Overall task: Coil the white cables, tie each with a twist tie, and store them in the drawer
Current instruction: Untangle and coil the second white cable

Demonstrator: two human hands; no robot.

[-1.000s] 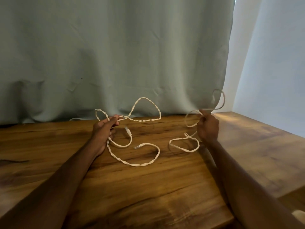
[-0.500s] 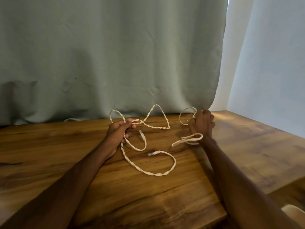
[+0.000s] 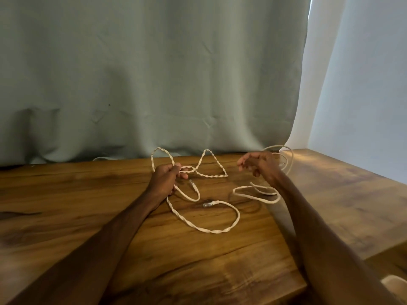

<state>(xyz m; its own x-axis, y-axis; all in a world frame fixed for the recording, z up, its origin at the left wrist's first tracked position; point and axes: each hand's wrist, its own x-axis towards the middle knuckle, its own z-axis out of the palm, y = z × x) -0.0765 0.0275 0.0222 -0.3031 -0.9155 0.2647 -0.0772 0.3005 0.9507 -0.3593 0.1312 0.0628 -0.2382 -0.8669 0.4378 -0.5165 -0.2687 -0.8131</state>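
A white twisted cable [image 3: 220,231] sprawls in loops over the wooden table [image 3: 198,271], its plug [image 3: 208,204] lying near the middle. My left hand [image 3: 165,180] grips this cable where two raised loops meet near the table's back edge. My right hand [image 3: 257,165] hovers above the table with fingers spread and pointing left. A raised loop of thinner white cable [image 3: 291,159] hangs just behind that hand; how it is caught on the hand is hidden. More of the thin cable [image 3: 253,195] lies on the table under my right forearm.
A grey-green curtain [image 3: 154,84] hangs along the table's back edge, with a pale wall [image 3: 363,106] to the right. A bit of white cord [image 3: 99,159] peeks out under the curtain. A pale object [image 3: 394,282] shows at the bottom right, beyond the table's edge.
My right hand has loosened from a closed grip on the thin cable loops, and its fingers now spread to the left. The left hand keeps its hold on the twisted cable.
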